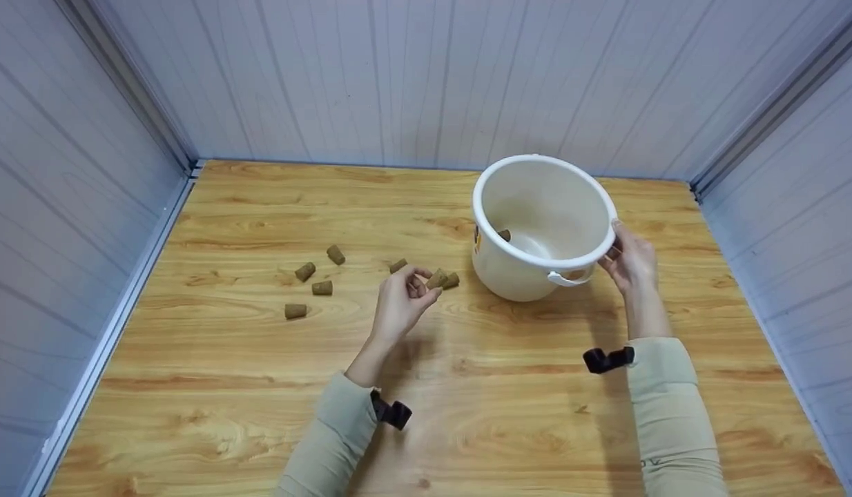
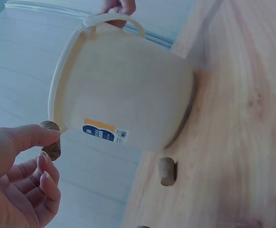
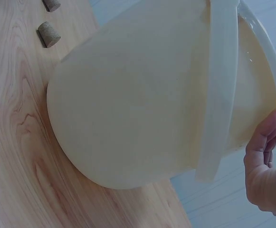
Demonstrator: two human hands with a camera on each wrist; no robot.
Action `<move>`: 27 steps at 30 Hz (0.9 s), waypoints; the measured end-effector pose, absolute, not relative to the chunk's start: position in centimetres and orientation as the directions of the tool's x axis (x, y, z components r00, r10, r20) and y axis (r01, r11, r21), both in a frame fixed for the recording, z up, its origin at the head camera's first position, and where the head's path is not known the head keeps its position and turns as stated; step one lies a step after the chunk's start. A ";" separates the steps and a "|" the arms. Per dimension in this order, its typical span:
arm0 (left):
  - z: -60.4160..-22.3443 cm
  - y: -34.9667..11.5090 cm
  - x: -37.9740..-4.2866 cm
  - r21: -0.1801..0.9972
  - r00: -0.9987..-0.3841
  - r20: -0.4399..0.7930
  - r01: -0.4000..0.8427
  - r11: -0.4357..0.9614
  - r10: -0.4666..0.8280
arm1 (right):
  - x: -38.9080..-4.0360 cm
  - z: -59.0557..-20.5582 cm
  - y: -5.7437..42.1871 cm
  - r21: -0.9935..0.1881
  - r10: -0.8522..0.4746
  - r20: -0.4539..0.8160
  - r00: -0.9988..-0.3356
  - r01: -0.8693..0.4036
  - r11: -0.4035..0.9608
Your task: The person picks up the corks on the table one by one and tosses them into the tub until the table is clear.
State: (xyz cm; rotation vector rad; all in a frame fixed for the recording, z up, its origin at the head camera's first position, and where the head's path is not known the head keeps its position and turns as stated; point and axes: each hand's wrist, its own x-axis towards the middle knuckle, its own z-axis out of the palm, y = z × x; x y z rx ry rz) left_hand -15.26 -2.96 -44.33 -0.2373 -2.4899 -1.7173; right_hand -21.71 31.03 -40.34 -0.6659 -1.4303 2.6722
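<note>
The bucket point(image 1: 512, 276) is white, corks point(image 1: 295, 311) brown, tabletop point(image 1: 495, 407) streaky yellow-brown.

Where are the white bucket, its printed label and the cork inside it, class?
White bucket point(image 1: 514, 280): head view, outer wall.
Printed label point(image 2: 99, 132): left wrist view, blue part.
Cork inside point(image 1: 505, 235): head view, visible part.

Soft light (bluish, hazier in wrist views) casts faint shadows point(image 1: 612, 421).

From above the bucket point(image 1: 512, 275) is free to enter; its side blocks a low path for the left fingers point(image 1: 415, 271), with a cork point(image 1: 452, 280) on the worktop point(image 1: 498, 421) beside it. The wall point(image 1: 343, 83) stands close behind.
</note>
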 end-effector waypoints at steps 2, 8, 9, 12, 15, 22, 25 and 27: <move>-43.9 -2.7 -15.5 0.919 -0.983 0.170 0.184 0.349 0.072 | -21.7 -40.4 31.0 -0.803 0.231 -0.350 -0.908 0.164 -0.573; -42.6 -1.8 -16.4 0.902 -0.975 0.204 0.222 0.370 0.086 | -21.7 -40.4 30.9 -0.806 0.221 -0.333 -0.917 0.155 -0.571; -42.4 -1.7 -16.5 0.901 -0.975 0.204 0.223 0.372 0.089 | -21.7 -40.4 30.9 -0.806 0.222 -0.334 -0.916 0.156 -0.571; -41.7 -1.2 -17.1 0.898 -0.977 0.191 0.215 0.385 0.098 | -21.7 -40.4 30.9 -0.801 0.224 -0.339 -0.914 0.155 -0.578; -40.8 -0.6 -17.7 0.893 -0.976 0.189 0.216 0.395 0.106 | -21.7 -40.4 31.0 -0.802 0.229 -0.337 -0.913 0.151 -0.577; -39.3 0.8 -19.1 0.881 -0.969 0.225 0.246 0.404 0.101 | -21.7 -40.4 31.0 -0.794 0.229 -0.346 -0.910 0.154 -0.588; -38.8 1.4 -19.6 0.888 -0.967 0.225 0.253 0.383 0.116 | -21.7 -40.4 31.0 -0.794 0.233 -0.351 -0.907 0.157 -0.587; -38.6 1.8 -19.9 0.897 -0.967 0.221 0.253 0.362 0.128 | -21.7 -40.4 30.9 -0.798 0.236 -0.349 -0.907 0.156 -0.582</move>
